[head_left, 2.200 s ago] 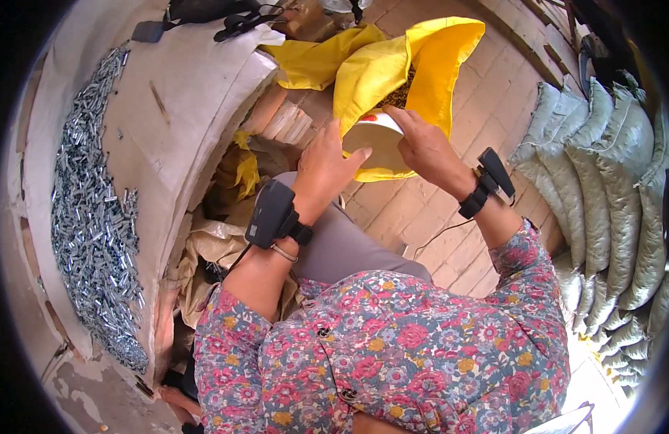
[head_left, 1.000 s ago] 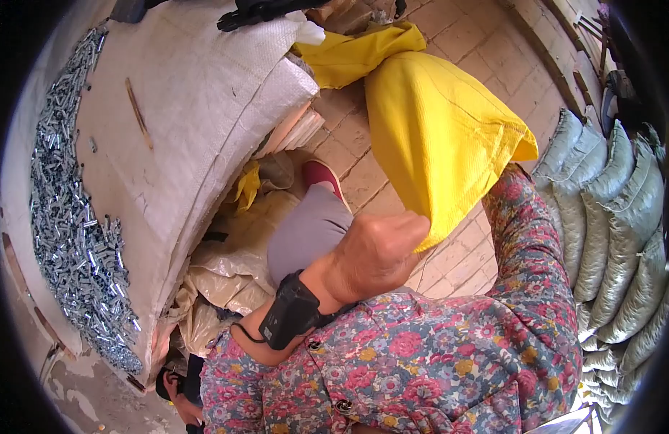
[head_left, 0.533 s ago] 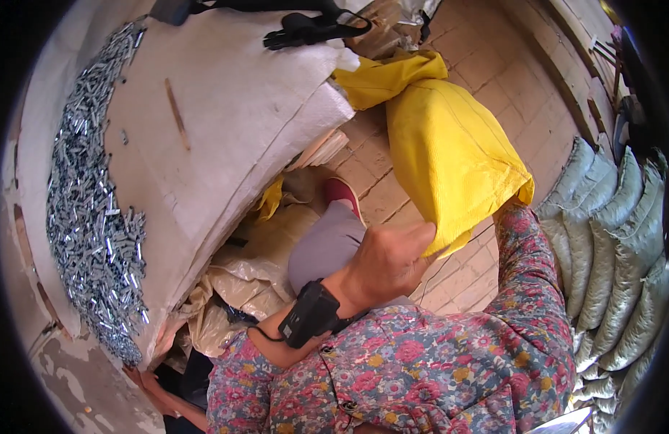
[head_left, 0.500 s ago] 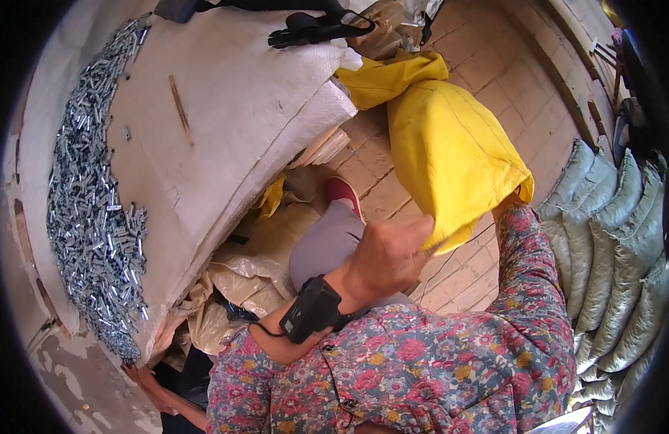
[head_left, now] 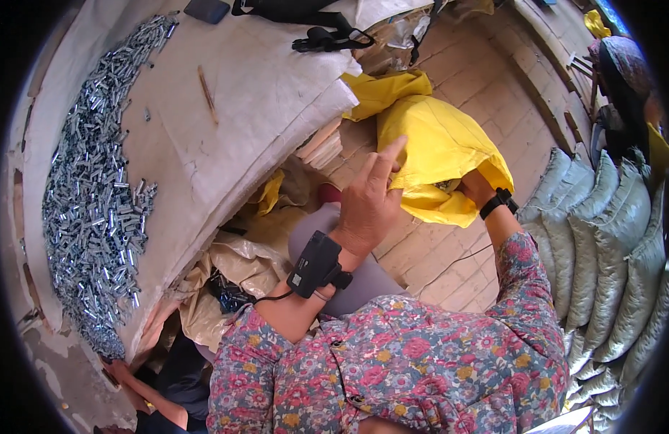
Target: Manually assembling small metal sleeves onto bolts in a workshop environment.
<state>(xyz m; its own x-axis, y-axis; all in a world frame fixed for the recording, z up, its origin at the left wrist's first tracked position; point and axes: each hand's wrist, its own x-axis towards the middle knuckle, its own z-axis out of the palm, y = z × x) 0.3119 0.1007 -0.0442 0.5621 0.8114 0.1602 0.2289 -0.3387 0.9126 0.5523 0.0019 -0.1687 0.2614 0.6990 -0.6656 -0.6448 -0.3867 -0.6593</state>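
- Our left hand (head_left: 371, 201) is at the near-left edge of the yellow woven-fabric sack (head_left: 432, 134), fingers spread.
- Our right hand (head_left: 480, 186) reaches into the sack's mouth; we cannot tell what its hidden fingers do.
- The sack lies ahead of our knees, its mouth open and not yet closed.
- Right of it, bulging pale-green woven sacks (head_left: 584, 239) stand stacked.
- Well left of it, small silvery metal tubes (head_left: 96, 217) remain loose.

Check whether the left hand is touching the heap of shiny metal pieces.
Apart. The head view shows a broad stretch of pale sheet between the left hand and the heap of shiny metal pieces.
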